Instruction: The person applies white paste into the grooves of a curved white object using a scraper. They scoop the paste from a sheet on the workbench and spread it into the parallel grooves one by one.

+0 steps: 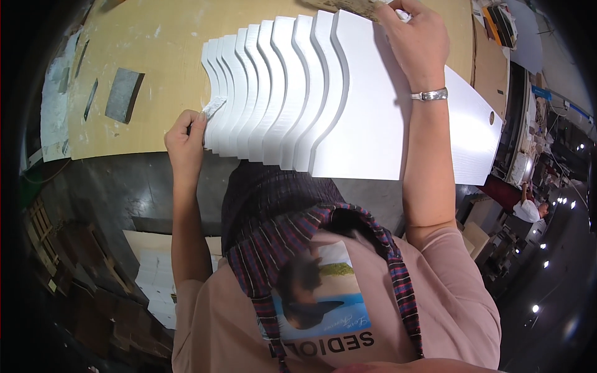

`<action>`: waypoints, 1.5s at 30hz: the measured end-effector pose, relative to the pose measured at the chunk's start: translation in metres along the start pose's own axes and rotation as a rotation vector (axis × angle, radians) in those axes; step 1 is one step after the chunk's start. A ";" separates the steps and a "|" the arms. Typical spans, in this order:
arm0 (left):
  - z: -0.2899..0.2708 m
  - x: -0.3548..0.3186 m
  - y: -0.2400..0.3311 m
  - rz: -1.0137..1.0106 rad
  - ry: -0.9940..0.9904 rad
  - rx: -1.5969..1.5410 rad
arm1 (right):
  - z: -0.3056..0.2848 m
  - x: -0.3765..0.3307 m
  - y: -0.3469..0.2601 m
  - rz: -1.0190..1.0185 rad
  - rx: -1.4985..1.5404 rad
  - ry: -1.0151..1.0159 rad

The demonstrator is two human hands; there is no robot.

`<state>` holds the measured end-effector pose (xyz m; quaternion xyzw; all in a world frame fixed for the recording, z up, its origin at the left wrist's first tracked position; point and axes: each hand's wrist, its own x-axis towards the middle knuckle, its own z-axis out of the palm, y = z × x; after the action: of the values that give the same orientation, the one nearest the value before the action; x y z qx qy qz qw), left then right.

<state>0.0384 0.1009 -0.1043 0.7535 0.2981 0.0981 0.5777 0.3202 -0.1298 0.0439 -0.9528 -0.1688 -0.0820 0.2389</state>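
Observation:
Several white panels point(367, 112) with wavy edges lie overlapping in a fanned stack across the table. At the stack's left end, my left hand point(186, 138) is closed in a pinch on a small crumpled white scrap point(214, 107), which touches the wavy edges. My right hand point(418, 40) reaches over the panels to their far edge. Its fingers are curled round a crumpled white piece point(403, 15), only partly visible, so its kind is unclear. Just left of those fingers is a mottled brownish flat thing point(351, 6), cut off by the picture's upper edge.
On the yellowish tabletop point(161, 43), a grey rectangular block point(125, 94) and a thin dark strip point(91, 99) lie to the left. Another white panel with a round hole point(476, 130) extends right, under my right forearm. A person point(528, 210) is far off at the right.

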 end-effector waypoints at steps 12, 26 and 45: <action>0.007 0.006 0.002 -0.018 0.076 -0.081 | 0.003 0.002 0.009 -0.034 -0.008 0.014; -0.031 -0.023 0.002 -0.081 0.034 -0.017 | 0.006 0.005 0.025 0.045 0.010 -0.117; -0.023 -0.013 -0.012 -0.056 0.079 0.093 | 0.007 0.005 0.029 0.049 0.059 -0.102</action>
<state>0.0126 0.1144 -0.1059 0.7665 0.3460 0.0977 0.5322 0.3352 -0.1490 0.0269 -0.9520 -0.1599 -0.0223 0.2599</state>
